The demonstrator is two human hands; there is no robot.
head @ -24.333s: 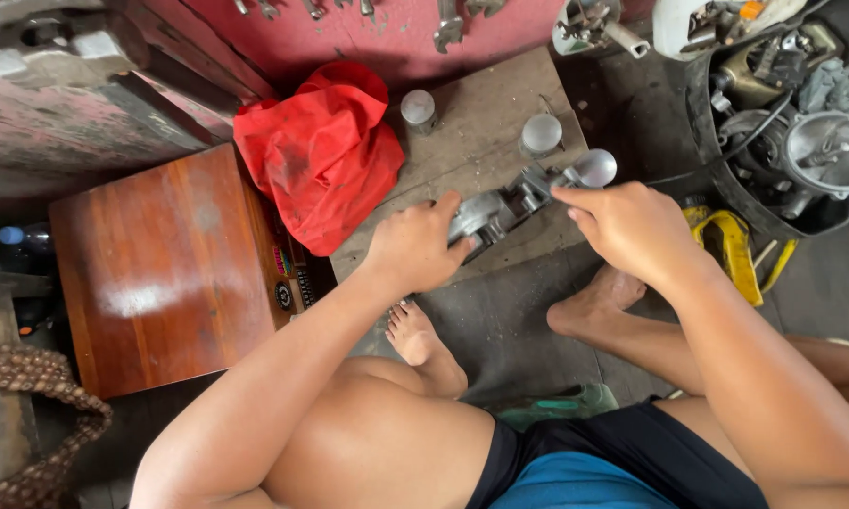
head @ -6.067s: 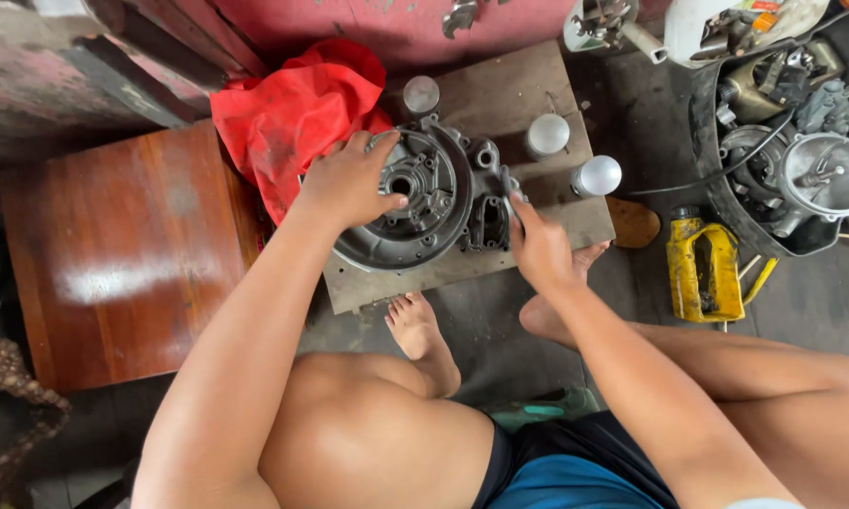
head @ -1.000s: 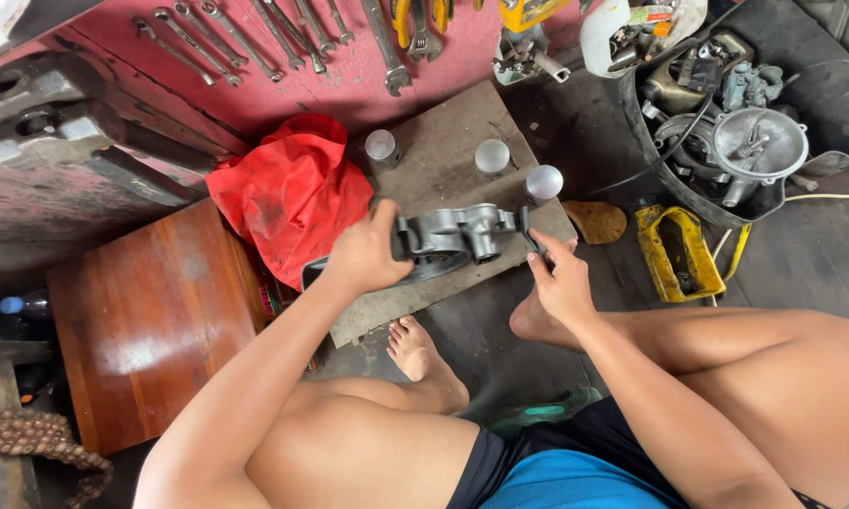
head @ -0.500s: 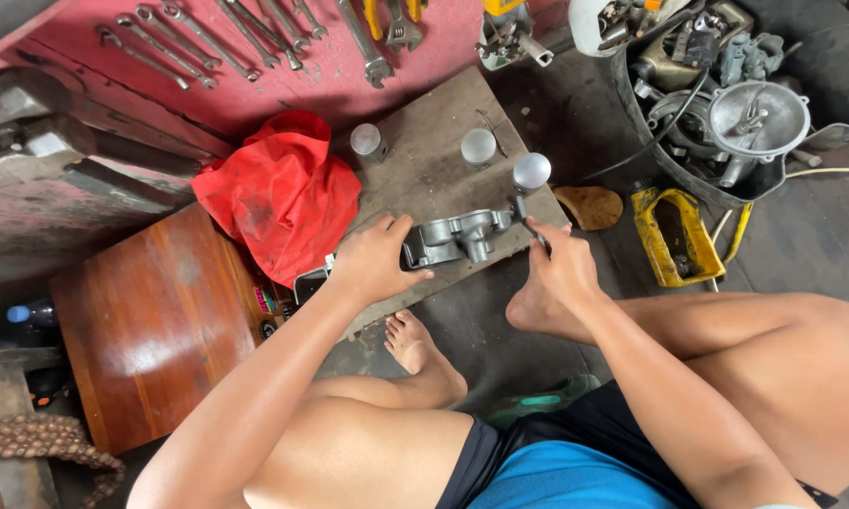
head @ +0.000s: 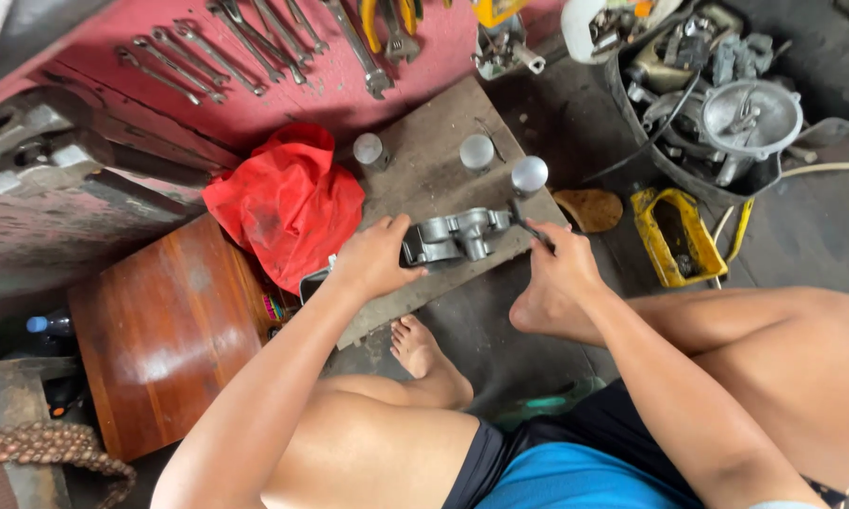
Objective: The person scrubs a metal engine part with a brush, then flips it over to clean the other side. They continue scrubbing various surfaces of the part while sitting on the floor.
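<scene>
A grey cast-metal engine cover (head: 457, 236) stands on edge on a worn wooden board (head: 434, 179) lying on the floor. My left hand (head: 372, 259) grips the cover's left end and holds it upright. My right hand (head: 564, 269) is closed on a thin dark tool (head: 528, 224) whose tip touches the cover's right end. Three silver pistons (head: 475, 151) stand on the board beyond the cover.
A red cloth (head: 288, 203) lies left of the board, beside a wooden box (head: 160, 330). Wrenches (head: 255, 52) hang on the red wall. A black tub of engine parts (head: 717, 104) and a yellow container (head: 674, 236) sit right. My bare feet rest near the board.
The cover was flat on the board six seconds ago; now it stands on edge. Over the last second my hands have barely moved and the view has drifted slightly.
</scene>
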